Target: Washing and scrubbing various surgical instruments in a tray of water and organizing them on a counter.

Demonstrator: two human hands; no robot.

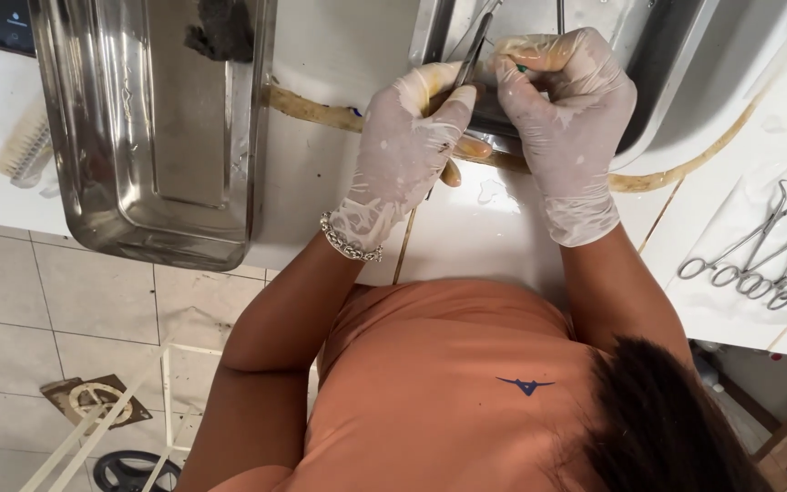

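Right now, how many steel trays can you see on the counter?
1: a long steel tray lies left of the gloved hands, partly overhanging the counter edge. The basin under the hands looks like a sink, not a tray.

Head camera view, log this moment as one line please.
left hand: gloved, gripping metal instrument | right hand: gloved, working at its upper end | place: sink edge | nearby: steel tray, forceps

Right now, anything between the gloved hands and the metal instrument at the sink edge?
Nothing visible. The left hand and right hand both already grip the slim metal instrument over the sink rim.
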